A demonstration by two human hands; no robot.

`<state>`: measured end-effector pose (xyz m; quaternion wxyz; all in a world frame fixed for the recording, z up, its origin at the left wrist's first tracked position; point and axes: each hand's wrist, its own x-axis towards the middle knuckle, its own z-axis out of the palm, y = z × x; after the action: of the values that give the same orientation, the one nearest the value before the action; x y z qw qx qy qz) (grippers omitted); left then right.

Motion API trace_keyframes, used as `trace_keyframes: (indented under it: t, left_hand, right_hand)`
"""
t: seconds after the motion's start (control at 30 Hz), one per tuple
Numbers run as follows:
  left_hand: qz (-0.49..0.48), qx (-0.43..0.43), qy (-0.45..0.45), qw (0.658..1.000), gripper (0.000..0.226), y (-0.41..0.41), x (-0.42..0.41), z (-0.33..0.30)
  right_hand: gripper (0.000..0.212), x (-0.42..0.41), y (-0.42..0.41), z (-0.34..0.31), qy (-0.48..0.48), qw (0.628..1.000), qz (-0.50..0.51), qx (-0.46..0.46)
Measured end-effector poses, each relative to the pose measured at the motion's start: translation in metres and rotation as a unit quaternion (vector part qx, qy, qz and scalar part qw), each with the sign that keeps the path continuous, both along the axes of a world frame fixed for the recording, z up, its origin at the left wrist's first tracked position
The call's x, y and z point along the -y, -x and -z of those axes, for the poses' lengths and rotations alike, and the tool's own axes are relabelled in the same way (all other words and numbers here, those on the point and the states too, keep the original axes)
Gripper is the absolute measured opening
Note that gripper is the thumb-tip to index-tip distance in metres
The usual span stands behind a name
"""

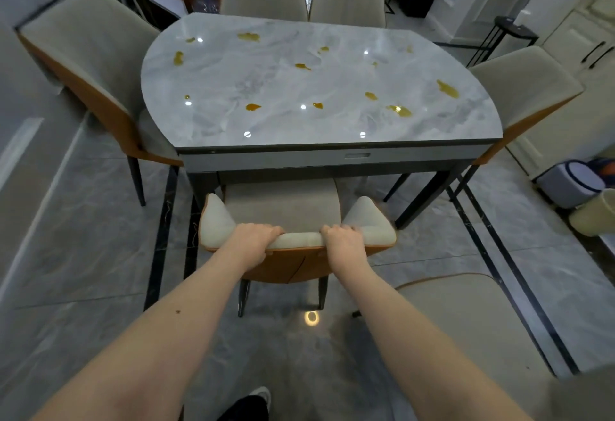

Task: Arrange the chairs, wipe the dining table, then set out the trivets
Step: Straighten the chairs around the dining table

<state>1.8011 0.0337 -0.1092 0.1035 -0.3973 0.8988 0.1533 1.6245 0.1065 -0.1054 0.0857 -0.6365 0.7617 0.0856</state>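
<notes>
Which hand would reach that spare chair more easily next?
Probably the right hand: the spare chair stands on its side. Both hands, left hand too, grip the near chair.

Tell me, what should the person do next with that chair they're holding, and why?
Probably push it a little further in. Both the left hand and right hand grip the top of the chair backrest, and its seat is only partly under the dining table. The yellow spills on the table are not wiped yet, so chairs likely come first.
</notes>
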Motion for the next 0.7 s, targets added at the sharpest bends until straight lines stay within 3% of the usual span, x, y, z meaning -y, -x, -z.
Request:
trace_keyframes:
  t: [0.3,0.5,0.7]
  left_hand:
    - [-0.002,0.011,-0.017,1.0,0.041,0.001,0.002,-0.004]
    - [-0.027,0.036,0.027,0.999,0.039,0.017,-0.023,-0.015]
    - [0.014,0.011,0.059,0.998,0.058,0.06,-0.067,-0.032]
  right_hand:
    - [0.041,-0.01,-0.01,-0.004,0.035,0.999,0.039,0.015]
    - [0.065,-0.046,-0.01,-0.018,0.072,0.996,0.041,0.044]
    - [0.049,-0.103,0.01,-0.039,0.109,0.985,0.121,0.056]
